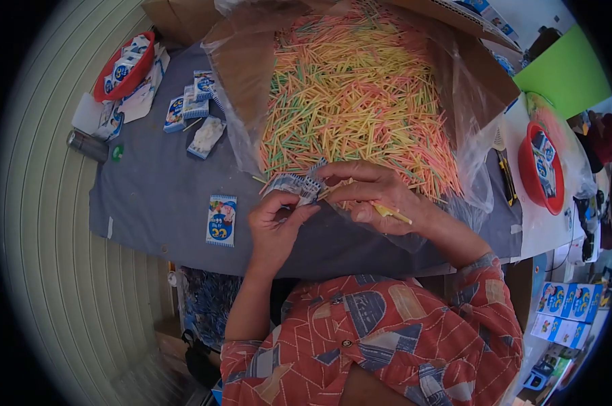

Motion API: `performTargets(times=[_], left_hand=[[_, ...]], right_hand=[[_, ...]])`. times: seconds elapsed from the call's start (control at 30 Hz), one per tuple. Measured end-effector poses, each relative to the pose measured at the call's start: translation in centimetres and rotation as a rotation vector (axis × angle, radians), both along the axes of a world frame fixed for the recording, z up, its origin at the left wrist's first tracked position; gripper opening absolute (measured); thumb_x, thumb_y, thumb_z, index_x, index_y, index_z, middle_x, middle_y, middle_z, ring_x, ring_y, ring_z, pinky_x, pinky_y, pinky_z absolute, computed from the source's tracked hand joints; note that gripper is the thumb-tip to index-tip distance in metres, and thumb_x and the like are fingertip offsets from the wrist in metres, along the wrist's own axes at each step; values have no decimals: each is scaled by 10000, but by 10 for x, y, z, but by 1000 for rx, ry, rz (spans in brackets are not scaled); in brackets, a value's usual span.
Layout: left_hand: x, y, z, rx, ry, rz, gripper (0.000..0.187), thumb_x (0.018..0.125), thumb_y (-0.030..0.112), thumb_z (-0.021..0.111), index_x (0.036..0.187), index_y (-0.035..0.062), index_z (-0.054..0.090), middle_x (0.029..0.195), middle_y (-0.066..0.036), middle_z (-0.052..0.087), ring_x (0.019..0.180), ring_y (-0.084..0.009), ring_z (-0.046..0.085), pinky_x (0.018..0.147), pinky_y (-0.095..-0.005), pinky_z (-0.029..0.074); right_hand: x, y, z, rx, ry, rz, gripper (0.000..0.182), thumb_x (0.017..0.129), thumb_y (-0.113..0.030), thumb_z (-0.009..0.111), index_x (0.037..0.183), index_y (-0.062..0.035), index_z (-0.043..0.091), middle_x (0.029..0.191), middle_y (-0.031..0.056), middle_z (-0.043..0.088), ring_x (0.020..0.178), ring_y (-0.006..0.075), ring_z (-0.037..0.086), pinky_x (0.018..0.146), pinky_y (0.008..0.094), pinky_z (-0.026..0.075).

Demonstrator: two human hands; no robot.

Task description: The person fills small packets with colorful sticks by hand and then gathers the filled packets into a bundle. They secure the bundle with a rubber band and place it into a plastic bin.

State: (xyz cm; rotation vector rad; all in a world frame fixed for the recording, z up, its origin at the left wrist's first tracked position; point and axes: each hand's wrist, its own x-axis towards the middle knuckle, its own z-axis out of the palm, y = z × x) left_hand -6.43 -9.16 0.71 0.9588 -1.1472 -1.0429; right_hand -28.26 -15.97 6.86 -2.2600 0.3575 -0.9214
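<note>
- We saw the left hand [273, 227] raised above the near edge of the counter [150, 196], its fingers clamped on a small printed packet [294, 186].
- The right hand [374, 197] met the same packet from the other side; its fingers were pinched together at the packet's mouth, and a few thin coloured sticks [395, 214] jutted from under the palm.
- The packet was therefore held between both hands, just in front of the heap.
- Behind the hands stood an open cardboard box [245, 64] lined with clear plastic and filled with a heap of sticks [353, 95] in green, yellow, orange and pink.
- One flat blue packet [221, 220] lay alone on the grey counter, left of the left hand.
- Further filled packets [196, 108] lay near the far left edge, beside a red basket [124, 66] holding more.
- A second red basket [540, 168] stood on the right, well apart from the hands.
</note>
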Motion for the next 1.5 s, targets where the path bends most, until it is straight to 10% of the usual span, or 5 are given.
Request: performTargets(times=[0.43,0.8,1.1,1.5], left_hand=[[-1,-8,0,-303,-503,136,198,732,-62,806,867,-18,669,793,-86,647,688,-169,642,597,-266,498],[12,-9,-22,-71,-242,36,189,707,-131,723,843,-16,659,867,-42,640,772,-108,592,677,-239,472],[16,-5,-18,34,-304,8,172,724,-69,788,836,-12,672,825,-35,656,744,-109,609,677,-246,494],[-10,-10,-5,166,85,-242,168,773,-84,784,875,-18,669,855,-30,664,764,-99,646,680,-228,537]], right_hand=[[1,-3,10,-231,219,-5,370,926,-385,636,1046,-38,686,1179,170,608,964,334,658,842,451,529],[3,2,-7,-7,127,162,301,968,-257,599,863,24,611,881,185,598,867,383,621,751,476,479],[-19,5,8,672,-190,221,533,1048,-443,435,1017,24,689,1126,191,678,1022,321,657,916,421,501],[8,-23,-4,436,-227,136,684,1054,-558,232,1056,-63,703,1213,189,655,1234,333,532,1085,489,370]])
